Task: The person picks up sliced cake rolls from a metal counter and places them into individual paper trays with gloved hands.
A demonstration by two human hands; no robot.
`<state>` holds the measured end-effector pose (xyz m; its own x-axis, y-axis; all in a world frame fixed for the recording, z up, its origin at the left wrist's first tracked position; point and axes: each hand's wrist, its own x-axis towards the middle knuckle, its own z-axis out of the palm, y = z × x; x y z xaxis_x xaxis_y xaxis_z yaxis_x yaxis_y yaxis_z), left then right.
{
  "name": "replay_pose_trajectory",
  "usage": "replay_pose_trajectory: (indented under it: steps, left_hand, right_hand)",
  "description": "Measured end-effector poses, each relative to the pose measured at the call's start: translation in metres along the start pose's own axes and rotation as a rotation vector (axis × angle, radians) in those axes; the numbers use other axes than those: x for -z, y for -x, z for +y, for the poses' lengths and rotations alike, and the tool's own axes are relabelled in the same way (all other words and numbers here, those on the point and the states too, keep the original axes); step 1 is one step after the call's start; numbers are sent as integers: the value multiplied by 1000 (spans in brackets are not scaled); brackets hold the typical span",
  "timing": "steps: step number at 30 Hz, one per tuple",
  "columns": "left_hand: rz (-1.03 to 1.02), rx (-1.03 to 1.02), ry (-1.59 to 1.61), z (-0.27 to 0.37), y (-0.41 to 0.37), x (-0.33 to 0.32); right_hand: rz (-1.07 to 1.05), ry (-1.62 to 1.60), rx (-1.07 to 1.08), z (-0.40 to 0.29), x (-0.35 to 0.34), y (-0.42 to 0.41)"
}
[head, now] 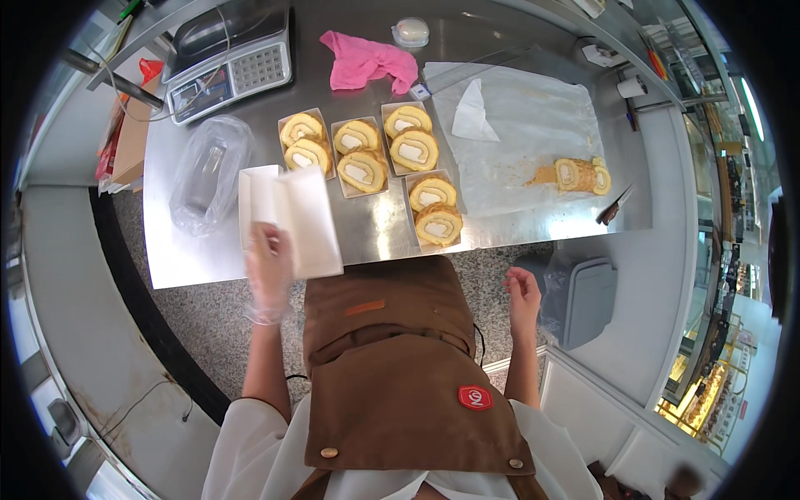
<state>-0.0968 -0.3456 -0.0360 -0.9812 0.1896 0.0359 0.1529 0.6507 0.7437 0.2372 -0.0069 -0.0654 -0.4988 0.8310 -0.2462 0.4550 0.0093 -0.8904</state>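
Observation:
My left hand (270,269), in a thin clear plastic glove, is at the front left table edge, fingers curled at white paper trays (309,231); blur hides whether it grips one. My bare right hand (523,297) hangs past the front edge, fingers loosely bent, nothing seen in it. Several paper trays, each with two cream-filled Swiss roll slices (362,170), stand mid-table. On parchment paper (519,125) at the right lies the remaining Swiss roll (576,175), with a cut slice against its right end. A knife (614,205) with a brown handle lies nearby.
A digital scale (262,67) stands back left, near a clear plastic bag (212,175). A pink cloth (369,62) and a small clear-wrapped item (411,31) lie at the back. A grey lidded bin (587,303) is below the table's right side. A shelf edge borders the back.

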Motion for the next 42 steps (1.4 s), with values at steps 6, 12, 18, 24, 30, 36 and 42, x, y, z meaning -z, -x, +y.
replay_pose_trajectory:
  steps: [6, 12, 18, 24, 30, 36, 42]
  left_hand:
    - [-37, 73, -92, -41, 46, -72]
    - [-74, 176, -96, -51, 36, -85]
    - [7, 227, -258, 13, 42, -64]
    - [-164, -283, -143, 160, 55, -152]
    - [-698, -596, 46, 322, 47, -352]
    - [-596, -690, -34, 361, 28, -477]
    - [-637, -662, -92, 351, 24, -500]
  right_hand:
    - [2, 60, 23, 2, 6, -3]
    - [65, 143, 104, -7, 48, -73]
    - [148, 227, 148, -6, 100, -157]
    - [171, 68, 126, 16, 133, -195]
    - [100, 120, 91, 30, 161, -201]
    - [78, 85, 59, 31, 186, -202]
    - [65, 42, 62, 38, 192, -207]
